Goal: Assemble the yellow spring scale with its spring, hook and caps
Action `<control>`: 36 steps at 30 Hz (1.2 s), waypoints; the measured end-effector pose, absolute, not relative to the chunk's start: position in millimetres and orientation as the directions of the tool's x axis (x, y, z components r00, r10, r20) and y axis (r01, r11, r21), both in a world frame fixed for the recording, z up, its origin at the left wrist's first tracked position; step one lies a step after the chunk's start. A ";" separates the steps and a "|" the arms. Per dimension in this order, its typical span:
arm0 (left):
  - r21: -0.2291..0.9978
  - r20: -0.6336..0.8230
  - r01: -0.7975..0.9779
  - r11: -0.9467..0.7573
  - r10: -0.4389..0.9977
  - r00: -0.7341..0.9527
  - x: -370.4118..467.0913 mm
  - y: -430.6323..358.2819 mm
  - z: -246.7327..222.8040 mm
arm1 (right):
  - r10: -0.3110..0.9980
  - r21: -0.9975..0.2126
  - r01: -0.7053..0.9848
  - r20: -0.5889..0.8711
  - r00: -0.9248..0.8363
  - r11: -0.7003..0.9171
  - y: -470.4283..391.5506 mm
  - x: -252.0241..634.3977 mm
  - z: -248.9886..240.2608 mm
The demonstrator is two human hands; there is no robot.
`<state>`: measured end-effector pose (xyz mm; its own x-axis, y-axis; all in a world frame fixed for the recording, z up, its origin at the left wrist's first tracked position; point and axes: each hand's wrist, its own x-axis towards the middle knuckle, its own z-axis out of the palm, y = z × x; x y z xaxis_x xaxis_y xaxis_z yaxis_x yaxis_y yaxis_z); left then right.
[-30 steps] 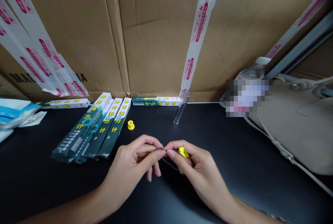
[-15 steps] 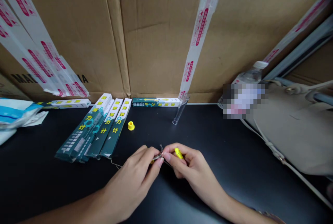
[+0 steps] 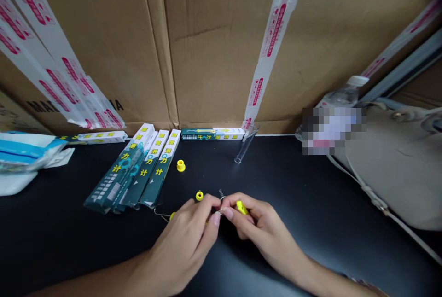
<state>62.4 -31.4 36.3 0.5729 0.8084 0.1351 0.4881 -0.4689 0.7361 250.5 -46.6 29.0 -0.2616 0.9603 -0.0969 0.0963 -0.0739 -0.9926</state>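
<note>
Spring (image 3: 221, 193) at tight fingertips of left hand (image 3: 188, 228) and right hand (image 3: 264, 223), a gap short of clear tube (image 3: 246, 146).

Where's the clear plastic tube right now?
In the head view, the clear tube is just right of centre, leaning beyond the right hand, by the right end of the flat box along the cardboard.

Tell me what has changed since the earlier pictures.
The left hand rolled palm-down; a yellow collar, bent wire and more of the coil spring now show. It still pinches a small metal part; the right hand keeps its yellow piece. Boxes and clear tube stayed.
</note>
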 end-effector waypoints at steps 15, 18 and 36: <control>0.997 -0.053 0.067 0.034 0.949 0.312 67.4 -20.5 25.4 | 0.985 -0.961 0.260 0.052 -0.165 0.094 -48.2 254.9 17.5; 0.997 -0.072 0.033 0.064 0.930 0.360 69.0 -18.5 26.6 | 0.986 -0.951 0.284 0.084 -0.142 0.122 -48.8 255.8 15.6; 0.995 -0.077 -0.027 0.091 0.941 0.329 69.7 -21.0 18.9 | 0.993 -0.977 0.213 -0.005 -0.121 0.021 -47.1 250.8 17.1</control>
<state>69.7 -21.0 18.9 0.3293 0.9411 -0.0773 -0.0268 0.0911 0.9955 250.8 -47.1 17.1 -0.1210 0.9926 -0.0051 0.2134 0.0210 -0.9767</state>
